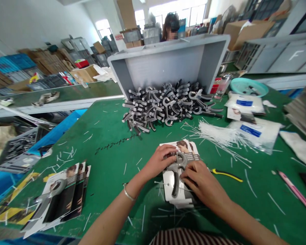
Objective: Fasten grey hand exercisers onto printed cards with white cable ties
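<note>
A grey hand gripper (177,172) lies on a printed backing card (185,149) on top of a small stack of cards, on the green table (109,136) in front of me. My left hand (159,161) presses on the gripper's upper left side with bent fingers. My right hand (202,182) covers its right side, fingers curled and pressed down on it. A thin white cable tie (160,183) sticks out to the left of the card.
A pile of grey hand grippers (165,103) spills from a tipped grey bin (168,61). Loose white cable ties (219,136) and plastic bags lie right. A yellow-handled tool (226,175) sits beside my right hand. Finished carded grippers (61,194) lie left. A person stands behind the bin.
</note>
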`<act>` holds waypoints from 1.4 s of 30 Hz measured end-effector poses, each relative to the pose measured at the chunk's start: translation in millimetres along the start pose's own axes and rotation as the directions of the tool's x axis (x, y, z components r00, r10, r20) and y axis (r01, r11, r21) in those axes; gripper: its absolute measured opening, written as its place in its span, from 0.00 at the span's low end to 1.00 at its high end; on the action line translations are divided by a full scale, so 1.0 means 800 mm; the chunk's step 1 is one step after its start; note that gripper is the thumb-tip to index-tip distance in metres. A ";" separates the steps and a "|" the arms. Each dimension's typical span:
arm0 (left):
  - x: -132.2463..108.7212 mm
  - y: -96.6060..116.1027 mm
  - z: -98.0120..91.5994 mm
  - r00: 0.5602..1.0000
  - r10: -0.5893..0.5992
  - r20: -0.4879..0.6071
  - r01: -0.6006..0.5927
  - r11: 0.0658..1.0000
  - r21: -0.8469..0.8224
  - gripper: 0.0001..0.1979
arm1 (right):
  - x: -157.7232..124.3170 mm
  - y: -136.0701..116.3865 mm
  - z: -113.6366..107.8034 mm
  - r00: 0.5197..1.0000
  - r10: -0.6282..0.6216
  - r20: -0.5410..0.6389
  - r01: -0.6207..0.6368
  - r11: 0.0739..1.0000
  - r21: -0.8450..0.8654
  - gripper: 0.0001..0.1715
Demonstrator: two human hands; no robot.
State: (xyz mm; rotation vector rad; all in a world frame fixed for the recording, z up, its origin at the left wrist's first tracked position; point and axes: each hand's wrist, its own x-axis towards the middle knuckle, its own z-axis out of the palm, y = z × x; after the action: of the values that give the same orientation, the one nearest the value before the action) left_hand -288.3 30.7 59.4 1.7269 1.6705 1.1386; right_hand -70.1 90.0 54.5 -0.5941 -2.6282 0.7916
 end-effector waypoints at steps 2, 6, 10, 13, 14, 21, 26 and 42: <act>0.005 -0.004 0.010 1.000 -0.008 0.014 0.009 0.997 -0.080 0.07 | 0.010 0.002 0.013 0.997 0.027 -0.069 -0.025 0.999 0.035 0.07; -0.003 -0.005 0.023 0.994 -0.080 -0.075 0.068 0.986 -0.152 0.04 | 0.017 0.009 0.012 0.992 0.001 -0.127 0.007 0.998 0.069 0.07; -0.012 -0.004 0.028 0.988 -0.072 -0.134 0.046 0.981 -0.189 0.04 | 0.002 0.002 -0.002 1.000 -0.029 0.008 0.029 0.999 0.041 0.17; -0.013 -0.005 0.032 0.987 -0.027 -0.158 0.000 0.985 -0.171 0.04 | -0.005 -0.003 0.001 1.000 0.015 0.003 -0.015 1.000 -0.015 0.19; -0.013 -0.006 0.033 0.986 -0.010 -0.169 -0.017 0.988 -0.155 0.04 | -0.003 -0.003 0.004 0.999 0.024 -0.022 -0.024 1.000 -0.011 0.15; -0.027 -0.005 0.043 0.966 0.131 -0.221 -0.137 0.991 -0.013 0.07 | 0.037 0.014 0.023 0.954 0.145 -0.262 -0.077 0.964 0.256 0.04; -0.033 -0.005 0.047 0.956 0.080 -0.282 -0.087 0.996 -0.015 0.06 | 0.034 0.013 0.017 0.974 0.115 -0.198 -0.057 0.960 0.275 0.07; -0.032 0.002 0.045 0.962 -0.016 -0.274 -0.011 0.995 -0.098 0.05 | 0.029 0.012 0.008 1.000 0.027 0.012 -0.029 0.988 0.150 0.11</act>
State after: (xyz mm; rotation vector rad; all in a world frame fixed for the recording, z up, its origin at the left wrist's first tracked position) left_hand -255.5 13.5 35.3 1.5616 1.7392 1.4906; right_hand -90.1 105.6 48.1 -0.5878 -2.5456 0.9934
